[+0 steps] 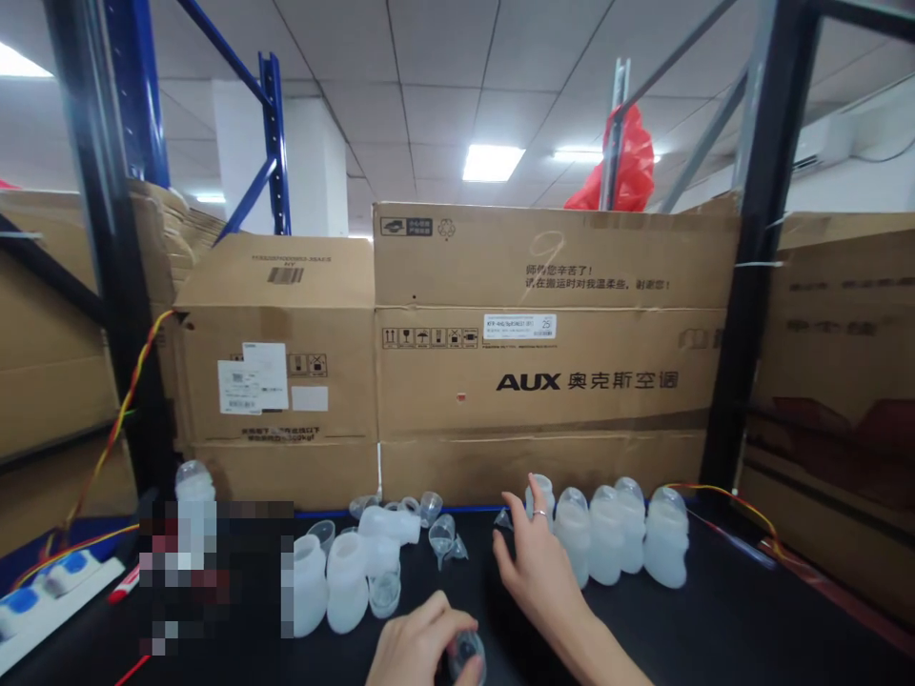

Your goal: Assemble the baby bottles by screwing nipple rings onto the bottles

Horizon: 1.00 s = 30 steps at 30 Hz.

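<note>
At the bottom of the head view my left hand [418,643] is closed around a clear plastic cap [469,653], partly cut off by the frame edge. My right hand [539,567], fingers spread and a ring on one, reaches over the black table. Behind its fingers stands a white translucent bottle [544,488], partly hidden; I cannot tell whether they touch. Several capped bottles [606,538] stand in a group right of that hand. To the left are open bottles [309,591], one lying on its side [390,538], a loose clear cap [385,593] and a small clear funnel [441,539].
Cardboard boxes [572,419] form a wall behind the table [250,657]. Shelf posts [762,238] rise at both sides. A power strip [61,600] with yellow and red wires lies at left, near another bottle [195,486]. A blurred patch covers part of the left side.
</note>
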{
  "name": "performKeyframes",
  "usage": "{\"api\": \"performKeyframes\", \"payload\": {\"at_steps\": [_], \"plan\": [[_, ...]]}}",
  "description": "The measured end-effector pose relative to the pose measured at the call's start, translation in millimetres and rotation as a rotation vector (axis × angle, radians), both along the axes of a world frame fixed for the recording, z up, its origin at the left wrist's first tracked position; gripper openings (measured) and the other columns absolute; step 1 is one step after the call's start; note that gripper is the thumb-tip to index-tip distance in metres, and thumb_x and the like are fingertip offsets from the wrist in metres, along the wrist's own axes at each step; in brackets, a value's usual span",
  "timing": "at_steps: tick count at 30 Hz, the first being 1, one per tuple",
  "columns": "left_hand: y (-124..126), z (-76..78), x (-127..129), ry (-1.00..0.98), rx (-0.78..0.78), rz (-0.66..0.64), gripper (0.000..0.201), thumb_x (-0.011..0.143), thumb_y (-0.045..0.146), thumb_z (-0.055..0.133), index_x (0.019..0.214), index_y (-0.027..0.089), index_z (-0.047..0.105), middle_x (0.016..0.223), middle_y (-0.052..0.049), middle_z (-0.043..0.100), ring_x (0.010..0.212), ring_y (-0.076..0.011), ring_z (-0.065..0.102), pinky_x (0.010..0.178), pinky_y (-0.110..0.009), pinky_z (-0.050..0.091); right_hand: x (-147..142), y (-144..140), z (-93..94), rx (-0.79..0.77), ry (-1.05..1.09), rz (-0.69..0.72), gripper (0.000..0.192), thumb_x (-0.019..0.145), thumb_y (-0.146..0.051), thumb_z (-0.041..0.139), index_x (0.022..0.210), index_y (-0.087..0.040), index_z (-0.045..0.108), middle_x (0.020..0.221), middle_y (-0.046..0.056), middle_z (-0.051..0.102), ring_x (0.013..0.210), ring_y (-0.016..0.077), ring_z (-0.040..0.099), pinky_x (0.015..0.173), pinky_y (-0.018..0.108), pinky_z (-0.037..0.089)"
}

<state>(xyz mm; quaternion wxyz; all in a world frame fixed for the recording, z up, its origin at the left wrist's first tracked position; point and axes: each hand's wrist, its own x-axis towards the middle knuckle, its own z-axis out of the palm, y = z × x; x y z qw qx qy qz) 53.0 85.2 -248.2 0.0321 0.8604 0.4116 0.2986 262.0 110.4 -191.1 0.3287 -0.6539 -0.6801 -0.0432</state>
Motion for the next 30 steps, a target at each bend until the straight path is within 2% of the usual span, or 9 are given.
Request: {"api": "performKeyframes", "payload": {"at_steps": [3,6,10,12,14,20,24,27,30], "plan": [[-10,13.5,1,-0.016,-0.017,-0.019,0.029,0.076,0.021,0.072,0.104,0.031,0.075,0.083,0.002,0.07,0.061,-0.0132,0.067,0.058,-0.022,0.048,0,0,6.7,-0.034,-0.03,-0.071,0.042,0.101,-0.025,0.048,0.141,-0.013,0.052,0.166,0.03,0.011,0.094,0.0292,0.076,0.084,0.041,0.058],[-19,23.7,1,-0.03,-0.051,-0.015,0.026,0.081,0.022,0.068,0.105,0.03,0.073,0.086,0.001,0.069,0.068,-0.0147,0.07,0.062,-0.024,0.048,3,3,6.2,-0.035,-0.089,-0.135,0.039,0.101,-0.025,0.049,0.138,-0.013,0.054,0.165,0.031,0.015,0.085,0.025,0.075,0.077,0.038,0.056],[-27,37.5,2,-0.003,-0.173,-0.031,0.025,0.088,0.025,0.063,0.111,0.029,0.072,0.096,-0.001,0.07,0.079,-0.0162,0.071,0.07,-0.025,0.051,9,8,0.6,0.027,-0.196,-0.118,0.036,0.094,-0.009,0.053,0.127,-0.017,0.062,0.146,0.02,0.048,0.085,0.0207,0.072,0.063,0.027,0.048],[-30,44.0,2,0.009,-0.226,-0.037,0.026,0.091,0.025,0.06,0.115,0.03,0.071,0.102,-0.003,0.069,0.082,-0.0168,0.07,0.073,-0.026,0.051,10,8,-0.3,0.045,-0.226,-0.076,0.037,0.09,0.0,0.051,0.118,-0.019,0.066,0.128,0.013,0.06,0.086,0.0198,0.071,0.059,0.024,0.043],[-33,48.9,2,0.015,-0.255,-0.035,0.027,0.093,0.026,0.059,0.117,0.03,0.07,0.105,-0.003,0.069,0.083,-0.0174,0.069,0.075,-0.028,0.051,9,6,1.3,0.072,-0.245,-0.024,0.041,0.089,0.003,0.049,0.115,-0.021,0.068,0.119,0.009,0.064,0.088,0.019,0.069,0.058,0.023,0.041],[-40,54.2,4,-0.034,-0.303,-0.03,0.025,0.094,0.026,0.06,0.116,0.031,0.07,0.106,-0.002,0.067,0.085,-0.0172,0.067,0.076,-0.027,0.048,3,-16,14.6,0.219,-0.243,0.125,0.038,0.096,-0.007,0.049,0.127,-0.023,0.065,0.117,0.008,0.065,0.104,0.0236,0.061,0.086,0.032,0.049],[-41,54.9,3,-0.053,-0.325,-0.034,0.022,0.094,0.026,0.062,0.114,0.031,0.071,0.106,-0.001,0.066,0.085,-0.0168,0.066,0.074,-0.026,0.047,1,-32,20.7,0.304,-0.125,0.297,0.033,0.098,-0.014,0.049,0.126,-0.021,0.063,0.11,0.007,0.065,0.099,0.0227,0.061,0.086,0.034,0.049],[-42,55.9,1,-0.056,-0.336,-0.055,0.022,0.097,0.027,0.059,0.115,0.032,0.071,0.108,-0.001,0.066,0.089,-0.0172,0.067,0.075,-0.026,0.047,1,-41,23.6,0.245,-0.022,0.429,0.031,0.097,-0.018,0.052,0.126,-0.023,0.061,0.109,0.006,0.064,0.098,0.0217,0.062,0.083,0.033,0.051],[-42,58.1,0,-0.083,-0.332,-0.079,0.021,0.098,0.027,0.058,0.113,0.032,0.071,0.111,-0.001,0.066,0.096,-0.0181,0.068,0.083,-0.026,0.05,2,-44,25.2,0.161,0.002,0.487,0.034,0.096,-0.019,0.053,0.129,-0.024,0.059,0.111,0.006,0.063,0.097,0.0212,0.063,0.083,0.033,0.052]]}}
